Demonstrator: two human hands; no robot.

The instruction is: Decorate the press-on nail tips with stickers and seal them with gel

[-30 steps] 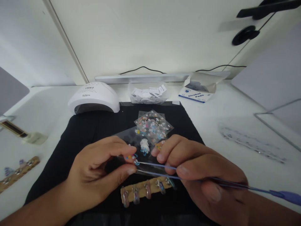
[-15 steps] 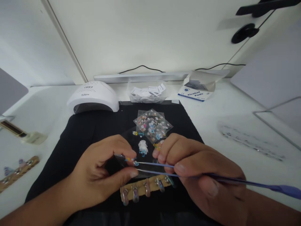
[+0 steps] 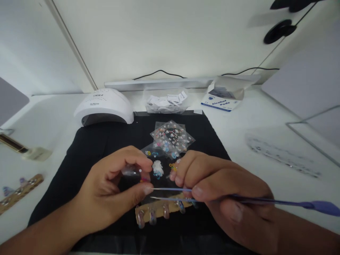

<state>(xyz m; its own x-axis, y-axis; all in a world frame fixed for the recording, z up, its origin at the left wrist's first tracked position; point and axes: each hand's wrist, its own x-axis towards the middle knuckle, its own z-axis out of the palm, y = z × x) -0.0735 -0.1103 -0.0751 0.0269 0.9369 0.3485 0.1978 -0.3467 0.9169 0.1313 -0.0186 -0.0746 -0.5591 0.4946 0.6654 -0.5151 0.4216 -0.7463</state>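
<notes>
While the left hand (image 3: 111, 193) pinches a clear sticker sheet (image 3: 132, 171) between thumb and fingertips at the lower middle of the frame, the right hand (image 3: 225, 191) is closed around purple tweezers (image 3: 172, 194), whose two tips are slightly apart and point left at the thumb, just beside the sheet's edge. Right under both hands, at bottom center, a tan strip of fake nails (image 3: 162, 210) lies on the black mat (image 3: 87, 148). Just above the fingers there's a little white sticker cluster (image 3: 157, 167), and a bit higher a stack of colorful sticker sheets (image 3: 172, 136). Further out, a white nail lamp (image 3: 104, 108) sits upper left of the mat, a clear bag of white packets (image 3: 166, 101) at top center, and an alcohol pads box (image 3: 221, 99) to the upper right. Another nail strip (image 3: 18, 191) lies at the far left edge on the white table (image 3: 265, 127)
</notes>
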